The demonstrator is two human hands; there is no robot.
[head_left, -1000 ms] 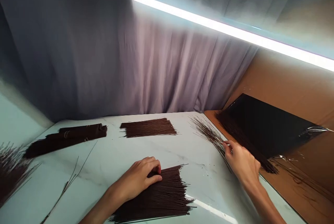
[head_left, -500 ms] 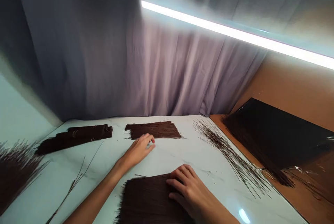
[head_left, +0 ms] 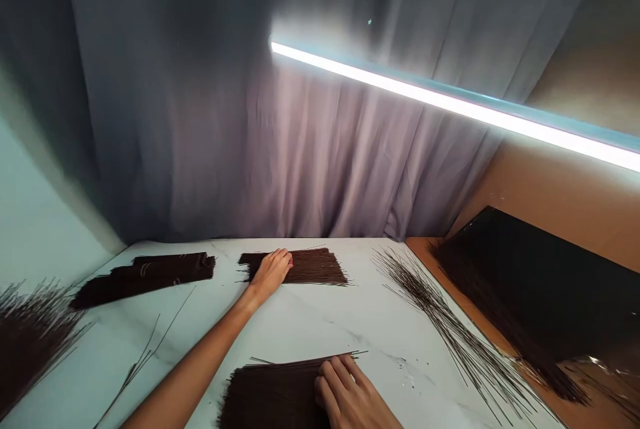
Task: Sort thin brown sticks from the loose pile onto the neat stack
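Observation:
My left hand (head_left: 271, 271) reaches far across the white marble table (head_left: 320, 315) and rests, fingers together, on the left part of a flat pile of thin dark brown sticks (head_left: 310, 266) at the back. My right hand (head_left: 347, 394) lies flat on the right end of a nearer pile of the same sticks (head_left: 270, 392) at the front edge, with the fingers spread. Neither hand has lifted anything.
Tied bundles of sticks (head_left: 143, 275) lie at the back left. A loose fan of sticks (head_left: 440, 315) spreads on the right. A big dark heap in plastic (head_left: 540, 289) sits on cardboard at far right. More loose sticks (head_left: 30, 335) lie at left. A grey curtain hangs behind.
My left hand left the near pile and stretched forward onto the far pile. My right hand came back from the loose sticks on the right onto the near pile. The view tilted up.

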